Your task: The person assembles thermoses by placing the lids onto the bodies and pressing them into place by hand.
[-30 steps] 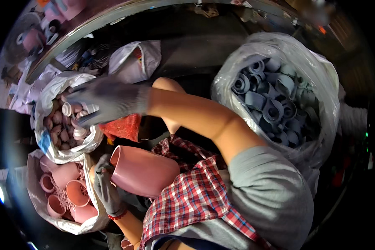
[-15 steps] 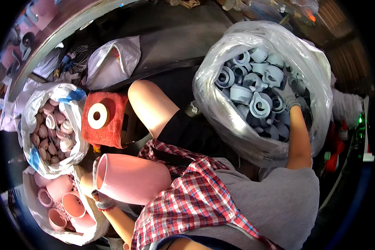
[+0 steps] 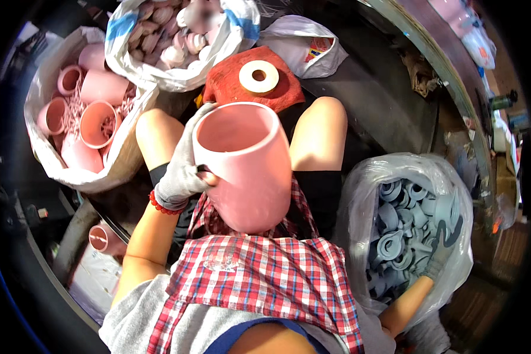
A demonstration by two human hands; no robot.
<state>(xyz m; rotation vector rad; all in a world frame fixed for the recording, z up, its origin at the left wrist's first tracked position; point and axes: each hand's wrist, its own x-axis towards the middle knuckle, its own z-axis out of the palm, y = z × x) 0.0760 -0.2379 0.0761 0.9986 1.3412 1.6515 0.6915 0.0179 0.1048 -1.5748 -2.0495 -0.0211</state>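
Note:
A large, smooth pink cup-shaped container tilts in front of my lap, its open mouth facing up. My left hand, in a grey glove, is closed on its left side. To the right, a clear plastic bag holds many grey-blue plastic parts with rings and hooked shapes. My gloved right hand reaches into that bag. Its dark-tipped thumb and finger close around a larger grey-blue plastic part near the bag's right wall.
Ahead, a cream ring rests on a red cloth-covered block. Left of it stand a white bag of small pink pieces and a white sack of pink containers. Another white bag lies beyond the block.
The view has swung round, shifting the bags. My left hand has brought the pink container more upright over my lap. My right hand, still in the clear bag, now has a grey-blue part between its fingers.

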